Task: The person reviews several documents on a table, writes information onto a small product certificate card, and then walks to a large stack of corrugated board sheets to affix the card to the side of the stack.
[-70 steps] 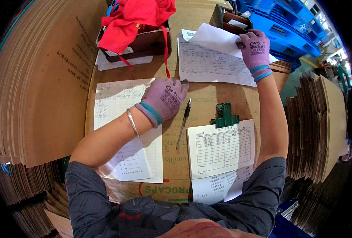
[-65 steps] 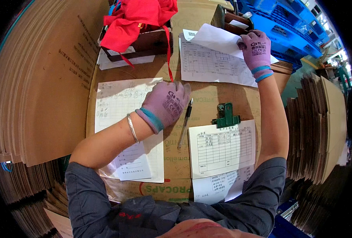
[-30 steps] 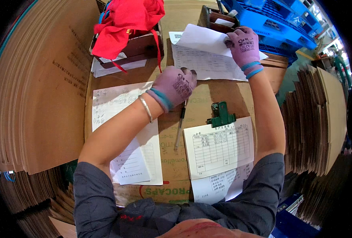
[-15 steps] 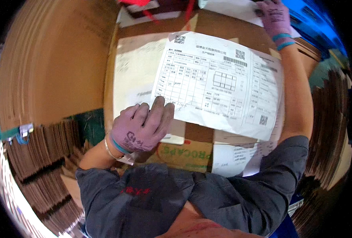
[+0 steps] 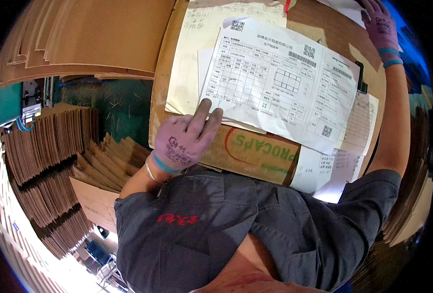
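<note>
A white printed form lies across the cardboard surface in front of me. My left hand, in a purple glove, touches the form's lower left corner with two outstretched fingers. Under the form's left side is a cream sheet with handwriting. Other papers stick out below its right side, among them a white written sheet. My right hand, also gloved, reaches to the far right beside a white sheet. The top edge of the picture cuts off its fingertips, so its grip is hidden.
A black clip sits at the form's right edge. Large cardboard sheets rise at the far left. Stacks of flat cardboard stand left, with slanted pieces nearer me. More stacked cardboard is at the right.
The view has shifted, and red material at the top has mostly left it. My left hand keeps at the form's corner, now with two fingers stretched. My right hand remains far out.
</note>
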A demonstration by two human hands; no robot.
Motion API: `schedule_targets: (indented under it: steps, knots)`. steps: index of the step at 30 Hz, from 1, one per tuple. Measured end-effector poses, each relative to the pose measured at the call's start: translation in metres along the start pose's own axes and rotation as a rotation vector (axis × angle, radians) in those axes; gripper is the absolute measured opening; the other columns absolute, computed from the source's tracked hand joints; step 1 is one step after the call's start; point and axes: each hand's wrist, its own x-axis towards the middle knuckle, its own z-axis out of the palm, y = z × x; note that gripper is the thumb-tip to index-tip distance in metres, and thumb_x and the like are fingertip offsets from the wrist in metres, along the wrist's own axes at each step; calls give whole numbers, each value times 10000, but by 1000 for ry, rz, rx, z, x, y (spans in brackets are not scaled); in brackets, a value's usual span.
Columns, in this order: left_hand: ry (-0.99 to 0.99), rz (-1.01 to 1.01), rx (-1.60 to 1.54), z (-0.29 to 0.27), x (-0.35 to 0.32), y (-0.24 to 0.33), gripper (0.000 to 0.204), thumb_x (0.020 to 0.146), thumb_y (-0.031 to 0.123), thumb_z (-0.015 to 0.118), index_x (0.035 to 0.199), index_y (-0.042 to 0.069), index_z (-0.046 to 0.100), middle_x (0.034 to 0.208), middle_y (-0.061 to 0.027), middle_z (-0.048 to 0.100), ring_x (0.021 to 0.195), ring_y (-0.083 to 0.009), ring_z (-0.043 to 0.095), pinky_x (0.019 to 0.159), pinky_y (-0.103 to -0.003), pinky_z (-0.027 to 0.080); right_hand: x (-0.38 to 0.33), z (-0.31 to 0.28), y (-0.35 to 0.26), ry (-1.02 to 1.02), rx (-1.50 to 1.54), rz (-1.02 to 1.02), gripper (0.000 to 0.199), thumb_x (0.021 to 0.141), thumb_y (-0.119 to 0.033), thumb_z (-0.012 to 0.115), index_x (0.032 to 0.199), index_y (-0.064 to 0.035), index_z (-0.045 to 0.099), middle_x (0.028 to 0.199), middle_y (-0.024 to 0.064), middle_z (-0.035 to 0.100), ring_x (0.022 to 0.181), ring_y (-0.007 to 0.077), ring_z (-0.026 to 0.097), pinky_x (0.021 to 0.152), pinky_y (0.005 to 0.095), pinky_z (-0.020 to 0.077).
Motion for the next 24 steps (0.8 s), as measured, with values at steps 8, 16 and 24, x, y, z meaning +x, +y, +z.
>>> schedule_targets:
  steps: [8, 16, 24]
  knots:
    - [261, -131, -113, -6, -7, -38, 546, 798, 164, 688, 1317, 51, 563, 1258, -171, 603, 871, -293, 639, 712, -375, 495, -5, -103, -42, -92, 81, 31, 547, 789, -158, 620, 1331, -100, 568, 1177, 149, 662, 1156, 358, 555, 1036, 530, 398]
    - [253, -271, -629, 31, 64, -79, 683, 884, 266, 712, 1428, -26, 422, 1277, -239, 596, 1031, -318, 651, 893, -397, 522, -40, -133, -89, -257, 111, -8, 456, 880, -132, 614, 1333, -137, 566, 1262, 103, 609, 1184, 311, 548, 1026, 434, 442]
    - [-86, -323, -183, 20, 100, -59, 978, 783, 545, 705, 1483, -16, 315, 1172, -238, 635, 1064, -330, 623, 893, -384, 489, -51, -171, -144, -374, 235, 20, 397, 868, -168, 652, 1261, -131, 606, 1199, 93, 637, 1166, 304, 559, 993, 432, 457]
